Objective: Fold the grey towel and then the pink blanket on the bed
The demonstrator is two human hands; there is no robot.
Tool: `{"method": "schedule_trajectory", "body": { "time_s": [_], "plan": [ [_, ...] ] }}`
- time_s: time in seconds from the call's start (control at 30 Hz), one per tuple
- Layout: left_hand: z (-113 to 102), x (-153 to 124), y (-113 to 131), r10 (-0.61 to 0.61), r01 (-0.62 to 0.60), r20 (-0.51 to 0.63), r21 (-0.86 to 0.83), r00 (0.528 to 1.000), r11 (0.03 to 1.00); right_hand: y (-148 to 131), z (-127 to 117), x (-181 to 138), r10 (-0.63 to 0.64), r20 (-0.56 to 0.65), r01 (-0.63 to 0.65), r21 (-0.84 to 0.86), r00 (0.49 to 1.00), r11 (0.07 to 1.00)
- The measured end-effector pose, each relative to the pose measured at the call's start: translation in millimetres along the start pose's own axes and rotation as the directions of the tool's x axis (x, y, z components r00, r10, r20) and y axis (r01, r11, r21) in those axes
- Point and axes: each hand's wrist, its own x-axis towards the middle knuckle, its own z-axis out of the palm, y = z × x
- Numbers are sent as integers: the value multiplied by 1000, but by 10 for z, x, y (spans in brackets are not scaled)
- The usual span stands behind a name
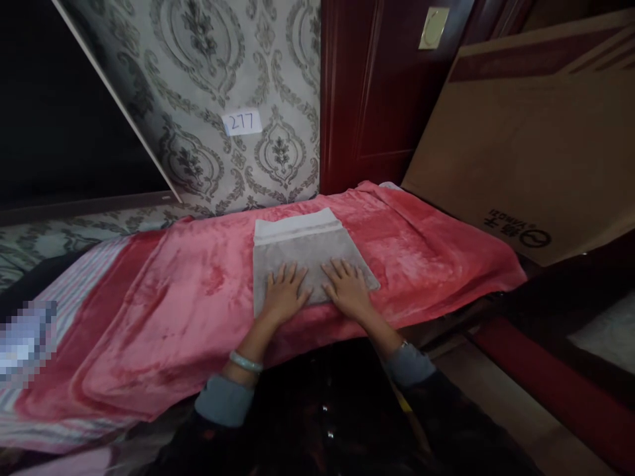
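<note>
Where my hands lie: my left hand (286,296) and right hand (348,291) rest palms down, apart from each other, fingers spread.
Grey cloth (310,253): flat beneath both hands, pale along its far end; my hands and wrists cover part of its near edge, and I cannot tell whether it is folded.
Pink blanket (183,311): under the cloth; what supports it is too dark to make out.
Screen (69,112): black, cut off at left.
Cardboard (536,145): cut off at right, lettering upside down.
Pixelated patch (22,340): unreadable, at the left edge.
</note>
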Motion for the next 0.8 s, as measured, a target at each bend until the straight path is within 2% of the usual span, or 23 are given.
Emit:
{"method": "schedule_trajectory", "body": {
  "time_s": [0.13,0.33,0.57,0.7,0.73,0.8],
  "plan": [
    [66,-36,-65,-5,5,-6,13,1000,1000,56,137,-60,7,-4,-7,-12,1000,1000],
    [59,-78,-15,-37,40,-74,28,997,999,44,136,-74,0,-42,-1,-28,999,1000],
    [203,-236,41,-120,118,-177,-24,977,993,49,214,-102,-8,-71,1,-96,997,995],
    [120,-222,-143,-134,89,-165,-255,977,963,60,255,-94,-18,-84,9,-107,996,994],
    [65,-173,-244,-173,100,-175,-363,969,926,58,263,-94,-18,-82,9,-102,996,995],
    [-67,-18,-500,-322,154,-193,-587,927,795,49,279,-98,-12,-79,5,-85,997,996]
  ]
}}
